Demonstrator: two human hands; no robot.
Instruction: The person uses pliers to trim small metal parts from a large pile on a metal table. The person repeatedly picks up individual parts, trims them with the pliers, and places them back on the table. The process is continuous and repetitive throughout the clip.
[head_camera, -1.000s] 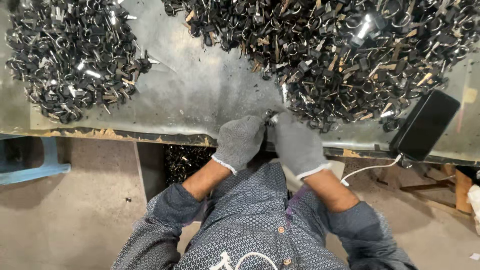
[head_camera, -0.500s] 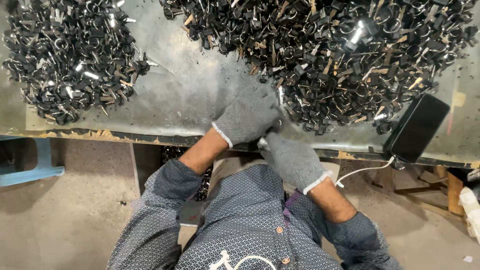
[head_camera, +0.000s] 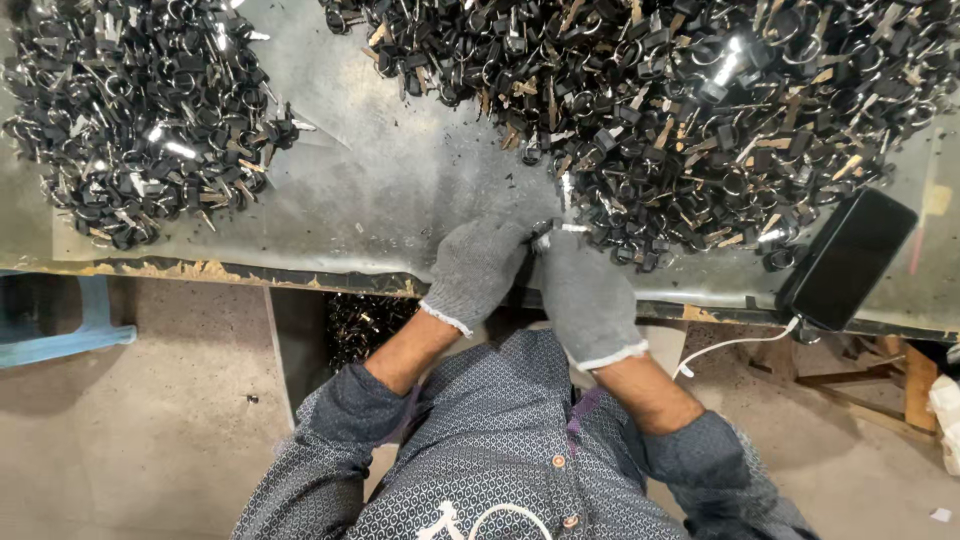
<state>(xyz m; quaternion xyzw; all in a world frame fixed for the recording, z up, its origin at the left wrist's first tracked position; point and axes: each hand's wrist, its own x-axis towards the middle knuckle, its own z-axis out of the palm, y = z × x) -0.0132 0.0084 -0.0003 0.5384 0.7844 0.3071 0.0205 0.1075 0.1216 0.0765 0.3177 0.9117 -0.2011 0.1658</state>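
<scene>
Pinching a small shiny metal piece (head_camera: 556, 229) between them, the grey-gloved left hand (head_camera: 476, 268) and grey-gloved right hand (head_camera: 586, 296) press together at the near edge of the grey metal worktable (head_camera: 400, 190), likely for support. The piece sits just beside the large heap of black-and-silver ring parts (head_camera: 680, 120); its long axis seems to run left-right, too small to confirm. A black phone (head_camera: 848, 258) lies right of the heap, a smaller pile (head_camera: 140, 120) well left.

1 dark rectangular phone screen (head_camera: 847, 258) lies at the table's (head_camera: 400, 190) right edge.
</scene>
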